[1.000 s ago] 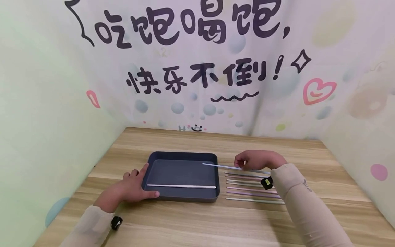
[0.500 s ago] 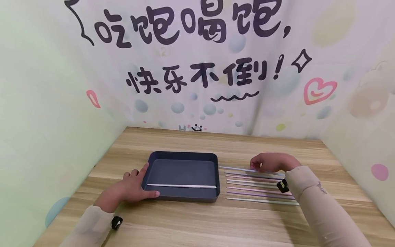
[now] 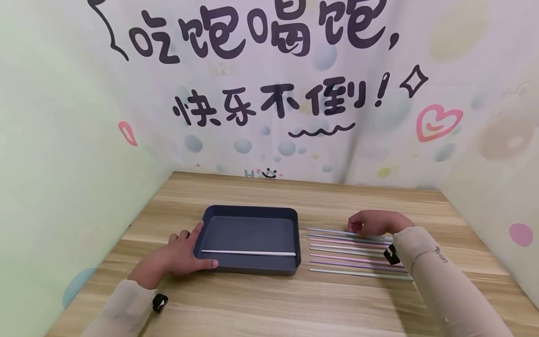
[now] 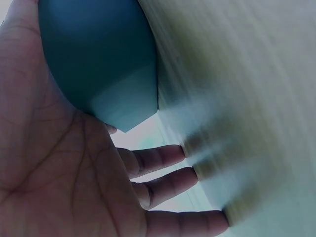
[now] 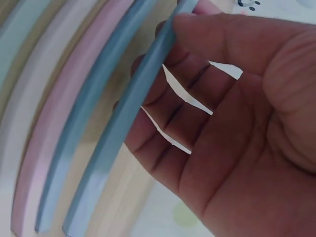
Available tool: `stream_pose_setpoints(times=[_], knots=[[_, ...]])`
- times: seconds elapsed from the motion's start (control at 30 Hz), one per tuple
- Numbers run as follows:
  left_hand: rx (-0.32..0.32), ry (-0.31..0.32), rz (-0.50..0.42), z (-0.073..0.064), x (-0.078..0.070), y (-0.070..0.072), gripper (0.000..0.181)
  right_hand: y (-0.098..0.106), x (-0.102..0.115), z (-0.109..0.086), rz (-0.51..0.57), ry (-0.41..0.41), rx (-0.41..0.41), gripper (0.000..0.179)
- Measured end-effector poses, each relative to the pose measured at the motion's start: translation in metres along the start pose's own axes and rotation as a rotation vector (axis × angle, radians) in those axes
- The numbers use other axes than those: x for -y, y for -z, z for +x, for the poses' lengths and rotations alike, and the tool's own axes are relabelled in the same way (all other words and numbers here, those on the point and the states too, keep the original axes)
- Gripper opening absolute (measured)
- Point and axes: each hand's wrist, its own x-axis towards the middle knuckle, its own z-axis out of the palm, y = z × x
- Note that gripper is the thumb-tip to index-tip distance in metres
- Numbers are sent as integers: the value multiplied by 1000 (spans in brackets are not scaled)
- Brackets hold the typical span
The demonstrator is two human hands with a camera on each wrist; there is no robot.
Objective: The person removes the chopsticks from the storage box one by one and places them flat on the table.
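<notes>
My right hand [image 3: 372,222] pinches a blue chopstick [image 5: 123,116] between thumb and fingers. That chopstick lies at the back of a row of pastel chopsticks, beside another blue chopstick [image 5: 79,126]. A pink chopstick [image 5: 59,116] and a white chopstick [image 5: 34,94] follow in the right wrist view. My left hand [image 3: 181,255] rests against the front left corner of a dark blue tray [image 3: 252,270], thumb on the front rim and index finger along the left side. In the left wrist view its other fingers [image 4: 168,190] are fairly straight, with tips against the table.
White chopsticks [image 3: 248,253] lie lengthwise inside the tray near its front wall. A purple chopstick [image 3: 337,264] and a pale green chopstick [image 3: 337,271] lie at the front of the row. The wooden table [image 3: 261,309] meets a printed curtain [image 3: 236,159] behind.
My right hand has moved right with the blue chopstick. Its left end was over the tray's right edge and now lies level with the row's ends. My left hand stays put.
</notes>
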Motion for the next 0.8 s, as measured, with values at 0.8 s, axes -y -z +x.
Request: stream_pose_setpoints(times=[0.8], knots=[[6,2,-3,-1,-2,3,127,-11,-5,2,-9,52,-81,21]])
